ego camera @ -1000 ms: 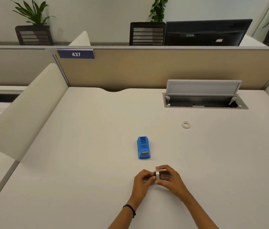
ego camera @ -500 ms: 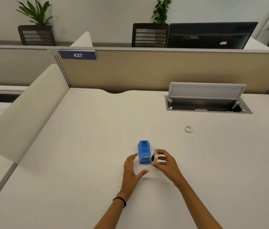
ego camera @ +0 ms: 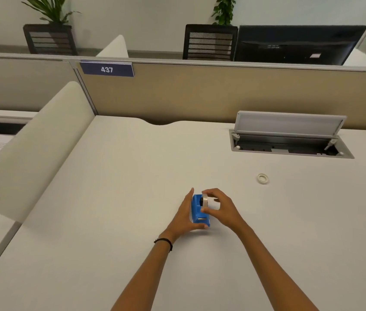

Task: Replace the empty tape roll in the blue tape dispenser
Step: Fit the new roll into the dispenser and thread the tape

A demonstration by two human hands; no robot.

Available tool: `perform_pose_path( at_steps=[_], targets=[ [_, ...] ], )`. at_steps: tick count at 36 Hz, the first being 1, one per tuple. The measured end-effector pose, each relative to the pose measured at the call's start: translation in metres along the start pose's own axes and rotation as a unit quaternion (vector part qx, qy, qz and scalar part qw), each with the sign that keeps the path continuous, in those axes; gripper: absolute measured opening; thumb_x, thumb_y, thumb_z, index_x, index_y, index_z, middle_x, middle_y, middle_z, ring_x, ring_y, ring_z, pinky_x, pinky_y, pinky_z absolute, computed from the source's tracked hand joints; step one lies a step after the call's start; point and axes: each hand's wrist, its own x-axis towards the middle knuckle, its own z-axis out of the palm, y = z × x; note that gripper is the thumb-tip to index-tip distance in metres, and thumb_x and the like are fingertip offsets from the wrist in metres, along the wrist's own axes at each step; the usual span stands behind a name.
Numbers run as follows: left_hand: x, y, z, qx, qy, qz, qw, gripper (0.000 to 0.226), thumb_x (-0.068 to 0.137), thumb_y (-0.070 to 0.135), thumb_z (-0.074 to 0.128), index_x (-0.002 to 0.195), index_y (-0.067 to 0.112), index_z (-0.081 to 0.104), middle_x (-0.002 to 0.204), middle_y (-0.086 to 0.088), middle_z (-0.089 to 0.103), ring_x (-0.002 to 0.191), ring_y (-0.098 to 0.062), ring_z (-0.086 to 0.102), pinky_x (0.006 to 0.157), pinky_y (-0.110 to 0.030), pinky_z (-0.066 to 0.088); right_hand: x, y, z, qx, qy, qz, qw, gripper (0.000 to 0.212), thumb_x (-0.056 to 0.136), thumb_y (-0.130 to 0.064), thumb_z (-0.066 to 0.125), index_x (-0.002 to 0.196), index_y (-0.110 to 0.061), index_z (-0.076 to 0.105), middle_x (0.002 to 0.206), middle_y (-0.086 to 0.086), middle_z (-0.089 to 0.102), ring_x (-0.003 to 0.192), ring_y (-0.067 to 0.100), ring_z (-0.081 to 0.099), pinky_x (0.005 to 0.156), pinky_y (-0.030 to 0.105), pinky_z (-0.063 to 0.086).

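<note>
The blue tape dispenser stands on the white desk at the centre. My left hand wraps its left side and front, thumb under the cutter end. My right hand pinches a white tape roll with a dark hub, held upright just above the dispenser's right top edge. An empty white tape ring lies flat on the desk farther back to the right.
An open cable hatch with its raised lid is sunk in the desk at the back right. A beige partition closes the far edge; a white curved divider bounds the left side.
Both hands moved away from me to the dispenser. My left hand let go of the roll and took hold of the dispenser; my right hand carried the roll over it.
</note>
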Motion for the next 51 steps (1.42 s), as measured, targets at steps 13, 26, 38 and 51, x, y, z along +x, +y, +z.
perform_pose_path(
  at_steps=[13, 26, 38, 51],
  targets=[
    [0.008, -0.006, 0.001, 0.006, 0.020, 0.017, 1.000, 0.099, 0.061, 0.038, 0.086, 0.139, 0.035, 0.024, 0.139, 0.011, 0.040, 0.125, -0.003, 0.042, 0.098, -0.009, 0.039, 0.022, 0.008, 0.000, -0.047, -0.055, -0.026, 0.997, 0.037, 0.077, -0.016, 0.073, 0.109, -0.022, 0.055, 0.111, -0.005, 0.058, 0.101, 0.006, 0.055, 0.082, 0.000, 0.040],
    [0.006, -0.008, 0.004, -0.003, 0.032, 0.002, 0.999, 0.098, 0.066, 0.030, 0.085, 0.142, 0.026, 0.023, 0.148, 0.003, 0.035, 0.131, -0.013, 0.039, 0.109, -0.031, 0.037, 0.026, 0.016, 0.004, -0.066, -0.061, -0.019, 0.996, 0.038, 0.079, -0.020, 0.071, 0.112, -0.019, 0.054, 0.111, -0.006, 0.057, 0.100, 0.007, 0.053, 0.082, 0.008, 0.042],
    [0.006, -0.010, 0.005, -0.005, 0.030, 0.004, 1.000, 0.099, 0.064, 0.032, 0.085, 0.142, 0.027, 0.023, 0.145, 0.003, 0.037, 0.131, -0.015, 0.041, 0.110, -0.034, 0.039, 0.027, 0.020, 0.007, -0.062, -0.055, -0.011, 0.996, 0.038, 0.080, -0.021, 0.071, 0.114, -0.020, 0.054, 0.113, -0.005, 0.058, 0.099, 0.006, 0.053, 0.080, 0.001, 0.040],
    [0.007, -0.012, 0.004, 0.001, 0.030, 0.005, 1.000, 0.099, 0.064, 0.034, 0.084, 0.141, 0.032, 0.021, 0.145, 0.010, 0.034, 0.129, -0.005, 0.038, 0.099, -0.007, 0.034, 0.028, 0.013, 0.005, -0.033, -0.042, 0.002, 0.999, 0.038, 0.077, -0.019, 0.073, 0.112, -0.018, 0.057, 0.112, -0.002, 0.061, 0.101, 0.011, 0.055, 0.082, 0.010, 0.041]
  ],
)
